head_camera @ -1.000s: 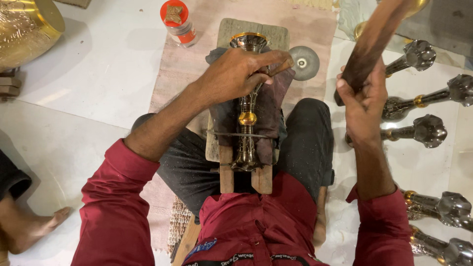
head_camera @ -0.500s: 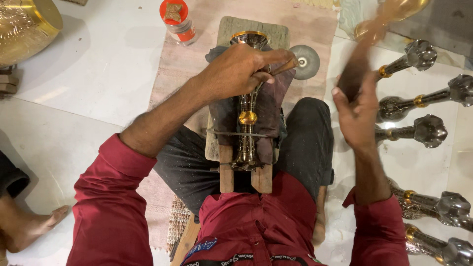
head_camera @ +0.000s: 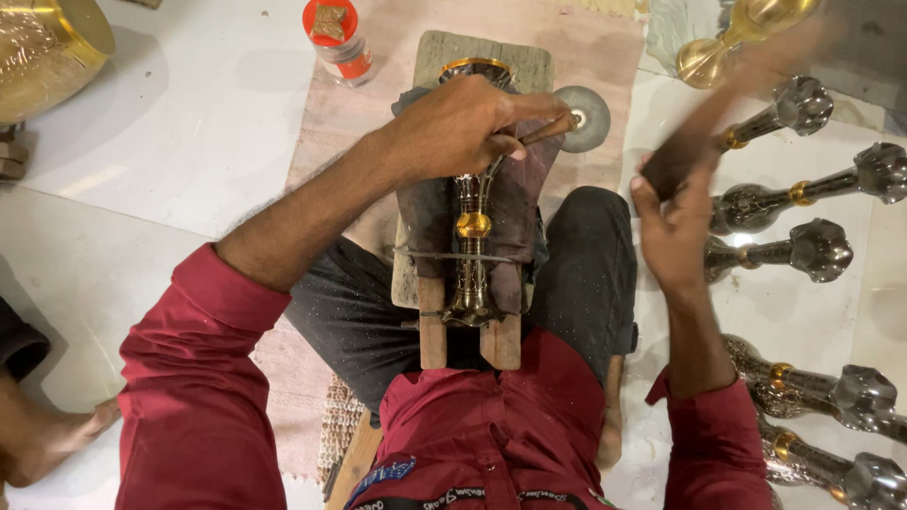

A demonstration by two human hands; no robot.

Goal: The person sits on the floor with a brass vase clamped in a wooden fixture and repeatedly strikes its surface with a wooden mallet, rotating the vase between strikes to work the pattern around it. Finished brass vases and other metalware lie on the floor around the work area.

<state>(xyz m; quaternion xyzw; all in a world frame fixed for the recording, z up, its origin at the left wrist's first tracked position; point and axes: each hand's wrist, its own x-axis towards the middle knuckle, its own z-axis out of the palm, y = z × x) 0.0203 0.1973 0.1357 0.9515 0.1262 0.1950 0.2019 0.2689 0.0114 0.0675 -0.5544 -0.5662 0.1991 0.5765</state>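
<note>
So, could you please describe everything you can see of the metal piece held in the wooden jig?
The metal piece is a slim, dark, patterned stem with a gold-coloured knob at mid-length, a gold-rimmed top and a flared base. It lies lengthwise between dark cloth pads on the wooden jig, tied down by a thin cord. The left hand rests over its upper end, holding a thin tool.

**Free room & obstacles**

Open white floor (head_camera: 189, 142) to the left, w/ only a brass pot (head_camera: 42, 52) in the far-left corner and an orange-capped jar (head_camera: 338, 38) near the wooden board (head_camera: 487, 52). Right side crowded: row of metal lamp stems (head_camera: 803, 194) lies just beside the right hand (head_camera: 673, 227). Centre blocked by the clamped brass piece (head_camera: 470, 246) & the left hand (head_camera: 458, 127).
</note>
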